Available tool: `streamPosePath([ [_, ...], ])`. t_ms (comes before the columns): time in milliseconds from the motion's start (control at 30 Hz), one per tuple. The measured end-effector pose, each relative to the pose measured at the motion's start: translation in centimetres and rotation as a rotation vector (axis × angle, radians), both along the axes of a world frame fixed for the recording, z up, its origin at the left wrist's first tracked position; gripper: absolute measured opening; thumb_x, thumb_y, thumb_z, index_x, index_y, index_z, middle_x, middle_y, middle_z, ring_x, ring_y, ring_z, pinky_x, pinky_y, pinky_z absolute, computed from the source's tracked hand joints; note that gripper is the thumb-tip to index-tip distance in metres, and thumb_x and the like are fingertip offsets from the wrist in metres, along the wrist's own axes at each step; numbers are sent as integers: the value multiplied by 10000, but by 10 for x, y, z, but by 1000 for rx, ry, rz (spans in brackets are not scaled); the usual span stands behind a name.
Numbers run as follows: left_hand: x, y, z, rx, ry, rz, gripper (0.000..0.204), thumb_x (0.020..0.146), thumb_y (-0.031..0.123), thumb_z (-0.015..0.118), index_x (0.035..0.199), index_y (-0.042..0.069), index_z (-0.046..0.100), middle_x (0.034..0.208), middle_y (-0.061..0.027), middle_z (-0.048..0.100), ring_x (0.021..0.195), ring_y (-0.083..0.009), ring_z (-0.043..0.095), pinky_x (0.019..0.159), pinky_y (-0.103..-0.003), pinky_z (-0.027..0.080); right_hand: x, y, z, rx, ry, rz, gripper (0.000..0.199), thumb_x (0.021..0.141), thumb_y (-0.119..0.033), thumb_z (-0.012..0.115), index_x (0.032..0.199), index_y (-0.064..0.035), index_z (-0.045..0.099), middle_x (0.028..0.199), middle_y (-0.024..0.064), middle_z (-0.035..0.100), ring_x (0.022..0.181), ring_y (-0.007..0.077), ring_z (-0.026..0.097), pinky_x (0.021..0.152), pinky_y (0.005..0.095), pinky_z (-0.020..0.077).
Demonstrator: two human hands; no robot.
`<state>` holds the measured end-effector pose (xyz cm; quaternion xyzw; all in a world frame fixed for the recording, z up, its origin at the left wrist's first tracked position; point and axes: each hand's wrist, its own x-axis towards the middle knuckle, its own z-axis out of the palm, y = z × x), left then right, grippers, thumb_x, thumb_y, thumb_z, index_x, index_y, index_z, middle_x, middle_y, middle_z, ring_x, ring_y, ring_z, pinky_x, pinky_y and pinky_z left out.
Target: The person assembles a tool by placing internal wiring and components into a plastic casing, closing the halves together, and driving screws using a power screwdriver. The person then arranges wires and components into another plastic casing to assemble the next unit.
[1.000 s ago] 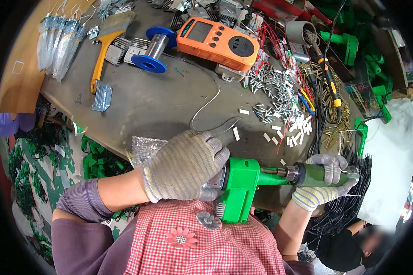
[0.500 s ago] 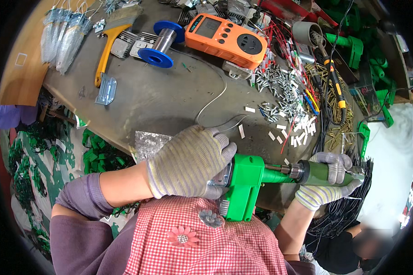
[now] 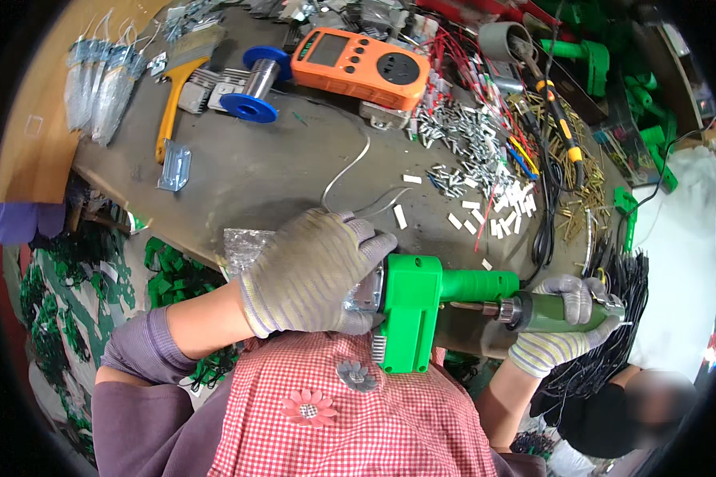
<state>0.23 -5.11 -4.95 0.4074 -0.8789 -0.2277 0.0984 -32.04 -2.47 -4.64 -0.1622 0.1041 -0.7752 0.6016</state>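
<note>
My left hand (image 3: 314,274), in a grey-and-yellow striped knit glove, is closed around the metal-and-clear end of a bright green plastic tool housing (image 3: 412,318). The housing has a ribbed handle (image 3: 479,285) pointing right. In a matching glove, my right hand (image 3: 566,322) grips a dark green electric screwdriver (image 3: 547,312) lying nearly level. Its bit (image 3: 469,305) points left, just below the handle, with the tip close to the housing's right side. Whether the tip touches the housing, I cannot tell. A clear plastic piece (image 3: 247,245) lies partly behind my left hand.
On the grey table are an orange meter (image 3: 359,67), a blue solder spool (image 3: 249,108), a yellow-handled brush (image 3: 171,107), loose screws (image 3: 473,143), white tubes (image 3: 507,211) and a soldering iron (image 3: 561,119). Black cables (image 3: 612,334) hang at right. Another person (image 3: 593,421) is at lower right.
The screwdriver's bit, earlier in line with the green handle, is now lower and nearer the front, uncovering the handle. The housing stays in my left hand. The whole view has shifted slightly.
</note>
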Motion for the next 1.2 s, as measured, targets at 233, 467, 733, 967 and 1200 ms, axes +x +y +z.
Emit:
streamPosePath([
  [233,1,1,-6,-45,36,7,851,586,498,813,1280,56,596,1050,-135,645,955,-322,629,821,-449,514,11,2,-5,41,-24,-9,481,911,-493,688,986,-25,607,555,-81,342,505,84,383,824,304,470],
  [467,3,-1,-3,22,5,-10,859,602,516,804,1293,52,591,1038,-137,640,953,-314,632,814,-443,514,4,1,-4,61,17,6,457,909,-483,687,964,-34,620,551,-88,331,494,63,371,805,305,486],
  [733,4,-1,-5,20,31,-23,846,619,522,789,1288,40,598,1039,-150,637,962,-332,629,827,-454,504,-5,-1,-5,12,31,88,458,915,-485,669,983,-34,629,549,-88,350,509,65,389,843,322,481],
  [967,5,1,-7,-9,67,-23,853,609,517,786,1290,40,596,1052,-151,636,971,-337,623,826,-466,500,-1,1,0,59,41,27,417,912,-460,677,955,-50,619,540,-78,374,496,71,399,771,280,480],
  [1200,3,-1,-6,21,28,-39,893,611,525,786,1323,32,570,1051,-142,629,990,-323,615,831,-461,498,7,-3,-2,83,5,30,437,914,-473,671,902,-41,601,515,-79,367,462,66,387,744,294,483],
])
